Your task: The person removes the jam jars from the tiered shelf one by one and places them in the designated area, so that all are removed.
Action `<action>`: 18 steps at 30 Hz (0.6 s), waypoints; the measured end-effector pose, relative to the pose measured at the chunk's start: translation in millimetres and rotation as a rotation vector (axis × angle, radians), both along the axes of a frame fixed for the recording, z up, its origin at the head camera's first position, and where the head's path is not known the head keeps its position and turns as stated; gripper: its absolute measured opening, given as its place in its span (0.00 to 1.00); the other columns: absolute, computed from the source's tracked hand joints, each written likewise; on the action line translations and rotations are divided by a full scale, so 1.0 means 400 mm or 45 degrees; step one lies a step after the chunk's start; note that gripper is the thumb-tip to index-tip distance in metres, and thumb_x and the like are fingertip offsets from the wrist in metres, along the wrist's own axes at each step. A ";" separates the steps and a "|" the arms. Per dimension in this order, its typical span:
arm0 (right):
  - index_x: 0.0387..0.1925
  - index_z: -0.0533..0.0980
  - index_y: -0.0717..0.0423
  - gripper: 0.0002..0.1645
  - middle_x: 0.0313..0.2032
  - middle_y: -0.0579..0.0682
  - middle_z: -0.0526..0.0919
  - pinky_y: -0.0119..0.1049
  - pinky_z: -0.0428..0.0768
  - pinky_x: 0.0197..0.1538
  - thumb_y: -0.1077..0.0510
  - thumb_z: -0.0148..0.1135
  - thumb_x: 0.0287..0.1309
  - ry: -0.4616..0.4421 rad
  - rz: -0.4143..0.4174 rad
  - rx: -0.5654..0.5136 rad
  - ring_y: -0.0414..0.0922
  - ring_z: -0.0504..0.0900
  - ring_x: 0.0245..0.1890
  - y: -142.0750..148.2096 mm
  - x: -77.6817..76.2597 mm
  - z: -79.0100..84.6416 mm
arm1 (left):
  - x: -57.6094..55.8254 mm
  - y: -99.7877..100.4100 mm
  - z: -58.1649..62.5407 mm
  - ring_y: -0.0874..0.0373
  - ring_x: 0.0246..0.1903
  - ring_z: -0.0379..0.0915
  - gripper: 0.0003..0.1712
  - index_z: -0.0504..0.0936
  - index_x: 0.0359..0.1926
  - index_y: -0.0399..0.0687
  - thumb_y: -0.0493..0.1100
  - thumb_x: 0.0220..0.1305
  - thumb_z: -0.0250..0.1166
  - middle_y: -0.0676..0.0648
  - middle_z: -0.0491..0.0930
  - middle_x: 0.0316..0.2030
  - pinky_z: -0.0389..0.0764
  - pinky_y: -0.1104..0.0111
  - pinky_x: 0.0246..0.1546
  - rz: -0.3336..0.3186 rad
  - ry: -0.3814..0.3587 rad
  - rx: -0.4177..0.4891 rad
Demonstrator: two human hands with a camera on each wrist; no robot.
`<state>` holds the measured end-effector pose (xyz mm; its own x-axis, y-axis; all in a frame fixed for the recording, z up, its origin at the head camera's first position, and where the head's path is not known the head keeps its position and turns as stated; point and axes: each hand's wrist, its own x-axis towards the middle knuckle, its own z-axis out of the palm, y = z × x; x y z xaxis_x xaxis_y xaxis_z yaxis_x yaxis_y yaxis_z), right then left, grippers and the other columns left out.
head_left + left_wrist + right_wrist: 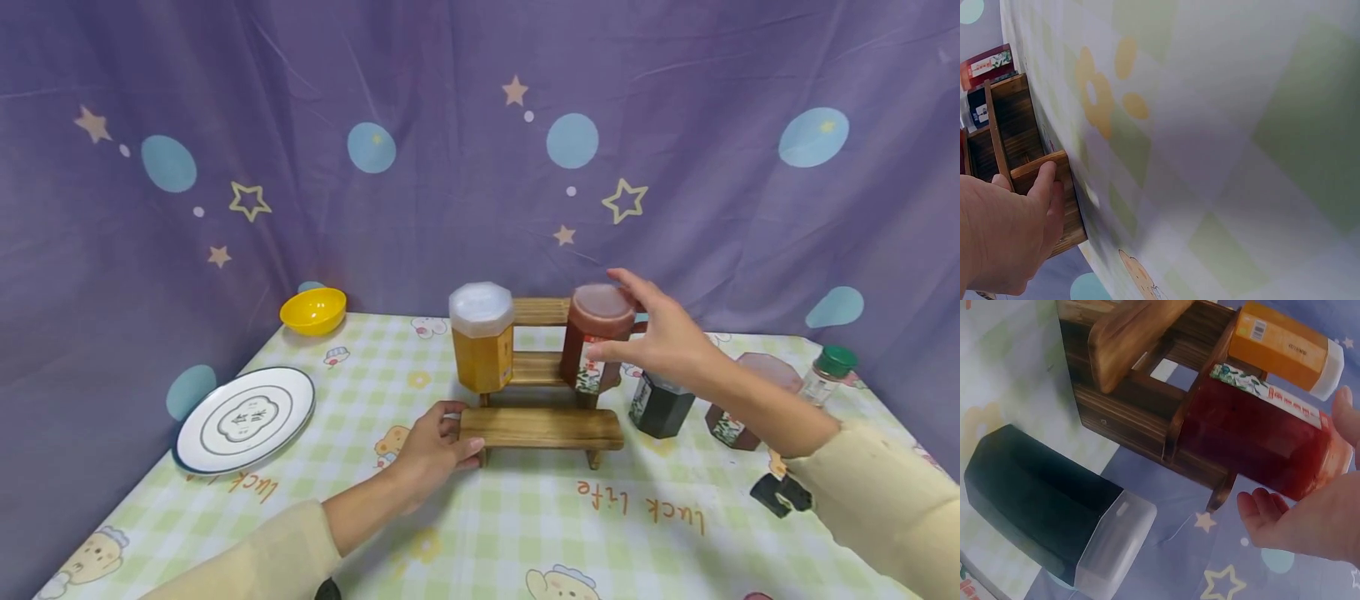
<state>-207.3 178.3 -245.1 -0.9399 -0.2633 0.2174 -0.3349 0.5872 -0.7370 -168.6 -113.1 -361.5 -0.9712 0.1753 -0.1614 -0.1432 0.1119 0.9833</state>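
A stepped wooden rack (542,428) stands mid-table. My left hand (431,457) grips the left end of its lower step, thumb on top; the left wrist view shows the fingers (1047,187) against the wood. On the upper step stand an amber jar (483,358) with a white lid and, to its right, a dark red jar (573,354) with a pinkish lid and a label. My right hand (660,333) is around the red jar with thumb and fingers spread; in the right wrist view its fingers (1263,515) look apart from the jar wall.
Right of the rack stand a black jar (662,408), another red jar (727,425) partly behind my right forearm, and a green-capped bottle (834,363). At left are a white plate (288,392) and a yellow bowl (313,313). A purple curtain (450,208) hangs behind the table.
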 end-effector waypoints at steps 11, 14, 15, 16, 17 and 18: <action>0.69 0.59 0.51 0.51 0.58 0.56 0.67 0.47 0.80 0.51 0.56 0.77 0.46 0.129 0.047 -0.036 0.52 0.71 0.53 -0.014 -0.008 -0.020 | 0.001 0.001 0.000 0.49 0.46 0.78 0.33 0.57 0.66 0.33 0.27 0.63 0.61 0.32 0.70 0.53 0.85 0.60 0.48 0.009 -0.002 0.009; 0.67 0.61 0.50 0.49 0.57 0.56 0.68 0.46 0.81 0.49 0.55 0.77 0.46 0.112 0.054 -0.046 0.52 0.72 0.52 -0.014 -0.007 -0.018 | 0.004 0.002 -0.001 0.49 0.45 0.77 0.33 0.57 0.66 0.33 0.27 0.63 0.61 0.31 0.71 0.53 0.85 0.59 0.48 0.011 0.003 0.011; 0.67 0.61 0.50 0.49 0.57 0.56 0.68 0.46 0.82 0.48 0.55 0.77 0.46 0.106 0.052 -0.045 0.52 0.73 0.51 -0.014 -0.006 -0.017 | 0.004 0.002 -0.001 0.49 0.45 0.77 0.33 0.57 0.66 0.33 0.27 0.63 0.61 0.31 0.71 0.53 0.85 0.59 0.48 0.012 0.003 0.012; 0.67 0.61 0.49 0.49 0.57 0.56 0.68 0.45 0.82 0.47 0.55 0.77 0.46 0.100 0.049 -0.045 0.52 0.74 0.51 -0.014 -0.005 -0.015 | 0.004 0.003 -0.001 0.49 0.45 0.77 0.33 0.57 0.66 0.33 0.27 0.63 0.61 0.31 0.71 0.52 0.85 0.59 0.48 0.014 0.003 0.012; 0.67 0.62 0.49 0.48 0.57 0.56 0.68 0.45 0.82 0.47 0.55 0.77 0.46 0.098 0.047 -0.044 0.52 0.74 0.50 -0.014 -0.004 -0.014 | 0.004 0.003 -0.002 0.49 0.45 0.77 0.33 0.57 0.66 0.33 0.27 0.63 0.61 0.31 0.71 0.52 0.85 0.59 0.48 0.015 0.003 0.012; 0.67 0.62 0.49 0.48 0.57 0.56 0.68 0.44 0.82 0.46 0.55 0.77 0.46 0.099 0.044 -0.043 0.52 0.75 0.50 -0.014 -0.003 -0.013 | 0.004 0.003 -0.001 0.49 0.45 0.78 0.33 0.58 0.66 0.34 0.27 0.63 0.61 0.32 0.71 0.52 0.85 0.59 0.48 0.017 -0.001 0.010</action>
